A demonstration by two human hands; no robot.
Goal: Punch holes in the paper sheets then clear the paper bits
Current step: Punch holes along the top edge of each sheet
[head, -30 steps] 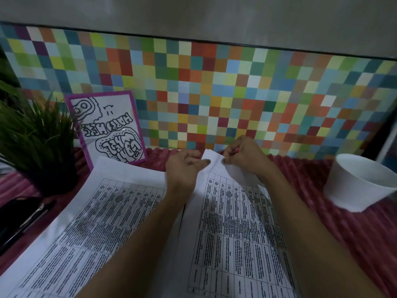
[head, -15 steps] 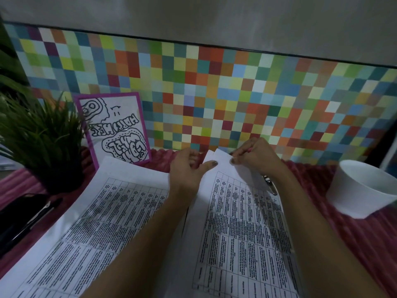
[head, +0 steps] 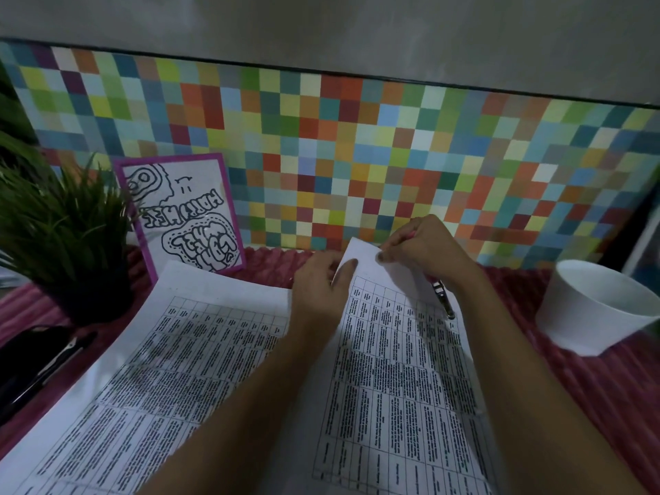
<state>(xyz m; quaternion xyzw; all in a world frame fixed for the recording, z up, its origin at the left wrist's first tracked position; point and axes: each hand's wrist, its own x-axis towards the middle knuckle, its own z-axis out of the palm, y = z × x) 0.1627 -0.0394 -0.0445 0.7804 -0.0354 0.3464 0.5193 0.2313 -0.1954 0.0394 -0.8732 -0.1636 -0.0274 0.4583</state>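
Two printed paper sheets lie side by side on a pink ribbed mat. My left hand (head: 321, 284) pinches the top edge of the right sheet (head: 393, 369), thumb on its front, and that corner is lifted off the mat. My right hand (head: 425, 251) is at the same raised edge, gripping a small hole punch (head: 442, 298) with pink handles. The punch's metal end sticks out below my palm over the sheet. Its jaws are hidden by my fingers. The left sheet (head: 171, 351) lies flat under my left forearm. No paper bits are visible.
A white paper bowl (head: 600, 309) stands on the mat (head: 589, 405) at the right. A dark potted plant (head: 64, 237) and a purple-framed doodle card (head: 185, 216) stand at the back left. A black object (head: 32, 355) lies at the left edge. A coloured mosaic board (head: 357, 155) backs the desk.
The right sheet's top corner has risen a little between my hands. Both hands stay at that edge, and the view has shifted slightly.
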